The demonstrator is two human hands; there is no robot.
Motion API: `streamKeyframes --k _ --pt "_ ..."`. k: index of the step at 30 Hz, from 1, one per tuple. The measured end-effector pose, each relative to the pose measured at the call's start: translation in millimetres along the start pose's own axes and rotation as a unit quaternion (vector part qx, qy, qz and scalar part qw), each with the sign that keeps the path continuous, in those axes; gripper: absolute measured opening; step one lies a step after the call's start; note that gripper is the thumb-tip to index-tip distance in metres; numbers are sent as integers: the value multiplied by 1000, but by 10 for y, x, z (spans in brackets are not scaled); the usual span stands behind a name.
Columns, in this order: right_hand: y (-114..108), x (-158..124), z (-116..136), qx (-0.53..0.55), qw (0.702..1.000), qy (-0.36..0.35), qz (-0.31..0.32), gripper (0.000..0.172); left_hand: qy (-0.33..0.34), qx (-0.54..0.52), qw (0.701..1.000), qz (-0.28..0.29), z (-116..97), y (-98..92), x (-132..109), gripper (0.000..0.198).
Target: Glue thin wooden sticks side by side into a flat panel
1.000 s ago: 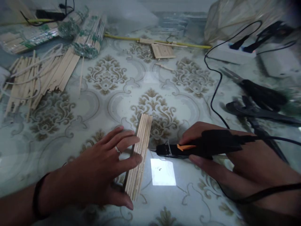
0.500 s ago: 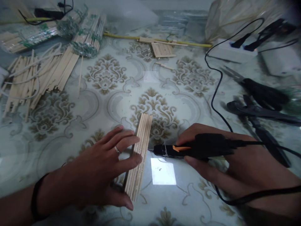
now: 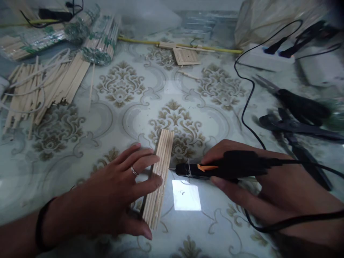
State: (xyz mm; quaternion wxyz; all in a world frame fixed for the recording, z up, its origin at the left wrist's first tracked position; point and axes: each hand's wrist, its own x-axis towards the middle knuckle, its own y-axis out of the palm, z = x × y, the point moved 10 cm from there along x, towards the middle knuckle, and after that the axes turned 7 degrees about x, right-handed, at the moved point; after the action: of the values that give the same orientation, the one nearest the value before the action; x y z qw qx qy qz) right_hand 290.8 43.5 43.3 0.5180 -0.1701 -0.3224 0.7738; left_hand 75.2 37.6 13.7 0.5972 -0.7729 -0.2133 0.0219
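Observation:
A flat row of pale wooden sticks (image 3: 164, 147), joined side by side with shiny glue along them, lies at a slant on the patterned tabletop. My left hand (image 3: 129, 186) holds it down, fingers bent over its top and the thumb by its near end. From the right, my right hand (image 3: 231, 193) grips a black hot glue gun (image 3: 239, 163) with an orange trigger. Its thin tip points left and meets or nearly meets the right edge of the sticks; exact contact cannot be made out. Strands of glue cling around the nozzle.
Loose sticks (image 3: 64, 80) and plastic-wrapped stick bundles (image 3: 100, 39) lie at the upper left. A small stick panel (image 3: 186, 57) sits at the back. On the right are scissors (image 3: 295, 102), dark pliers (image 3: 301, 129), a white power strip (image 3: 266, 59) and a trailing black cord (image 3: 243, 114).
The glue gun's tip has shifted very slightly away from me and closer to the sticks' right edge. My left hand and the sticks have stayed in place.

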Motion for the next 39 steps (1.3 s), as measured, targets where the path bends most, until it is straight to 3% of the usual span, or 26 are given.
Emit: streamKeyframes --k 8,27,39 --pt "-4 -6 -34 -6 1000 14 -6 12 -1 -4 1000 5 13 -19 9 90" --pt "-2 17 8 -4 999 30 -12 14 -9 -18 1000 11 28 6 -1 81" --pt "-11 34 13 -11 1000 24 -6 14 -9 -23 1000 19 28 -2 11 86"
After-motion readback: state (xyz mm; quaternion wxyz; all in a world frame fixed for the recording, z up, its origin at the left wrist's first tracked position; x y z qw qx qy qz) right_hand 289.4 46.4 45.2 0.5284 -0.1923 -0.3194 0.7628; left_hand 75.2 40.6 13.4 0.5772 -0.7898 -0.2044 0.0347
